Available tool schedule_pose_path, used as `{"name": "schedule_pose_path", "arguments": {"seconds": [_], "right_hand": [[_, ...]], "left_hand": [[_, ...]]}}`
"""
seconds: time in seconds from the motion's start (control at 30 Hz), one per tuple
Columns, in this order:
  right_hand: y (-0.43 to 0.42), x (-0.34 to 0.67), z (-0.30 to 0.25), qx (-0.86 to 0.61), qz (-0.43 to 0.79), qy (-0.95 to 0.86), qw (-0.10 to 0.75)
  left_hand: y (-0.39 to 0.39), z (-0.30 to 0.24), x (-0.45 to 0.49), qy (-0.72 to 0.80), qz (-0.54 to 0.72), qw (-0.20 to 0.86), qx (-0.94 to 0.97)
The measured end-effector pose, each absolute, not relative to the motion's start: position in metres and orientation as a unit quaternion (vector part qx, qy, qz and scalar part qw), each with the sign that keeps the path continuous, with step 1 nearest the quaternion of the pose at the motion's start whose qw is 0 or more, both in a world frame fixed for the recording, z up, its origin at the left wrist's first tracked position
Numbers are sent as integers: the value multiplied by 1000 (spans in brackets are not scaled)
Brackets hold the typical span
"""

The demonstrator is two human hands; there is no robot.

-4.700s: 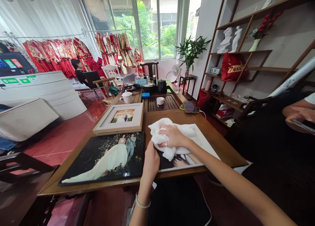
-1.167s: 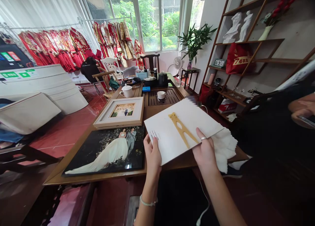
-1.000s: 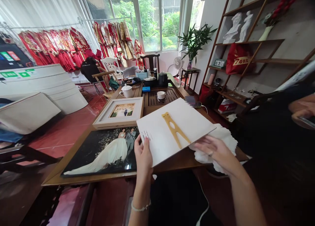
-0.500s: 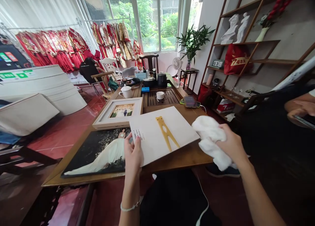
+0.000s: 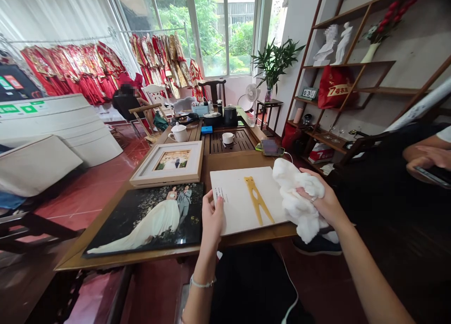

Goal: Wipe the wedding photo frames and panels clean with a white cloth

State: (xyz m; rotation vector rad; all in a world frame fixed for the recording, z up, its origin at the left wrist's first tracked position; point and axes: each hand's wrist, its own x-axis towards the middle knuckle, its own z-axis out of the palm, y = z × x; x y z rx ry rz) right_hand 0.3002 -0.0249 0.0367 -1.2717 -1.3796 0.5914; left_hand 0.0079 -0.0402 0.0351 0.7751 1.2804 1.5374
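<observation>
panel (image 5: 239, 206) is held flat at its 9 o'clock edge by the left hand (image 5: 212, 217); cloth (image 5: 298, 201) is clutched in the right hand (image 5: 324, 204) over its 3 o'clock edge.

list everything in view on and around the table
white board: 1, white with yellow stand, flat on table front
white cloth: 1, white, on board's right edge
photo print: 1, dark, table front left
framed photo: 1, pale frame, behind print
teapot: 1, white, table far left
cup: 1, white, tea tray
gowns: many, red, hanging by window
left hand: 1, bare, grips board's left edge
right hand: 1, bare, clutches cloth
</observation>
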Motion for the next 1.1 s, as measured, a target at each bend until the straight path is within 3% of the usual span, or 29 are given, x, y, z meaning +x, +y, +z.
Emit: {"name": "schedule_pose_path", "arguments": {"seconds": [0.3, 0.5, 1.1], "right_hand": [[-22, 299, 29, -544, 391, -450, 590], [-24, 302, 24, -535, 430, -392, 613], [-21, 303, 13, -522, 424, -394, 626]], "left_hand": [[-33, 20, 2, 559, 603, 467, 326], [-31, 28, -3, 634, 512, 340, 469], [-26, 32, 9, 738, 257, 180, 597]]}}
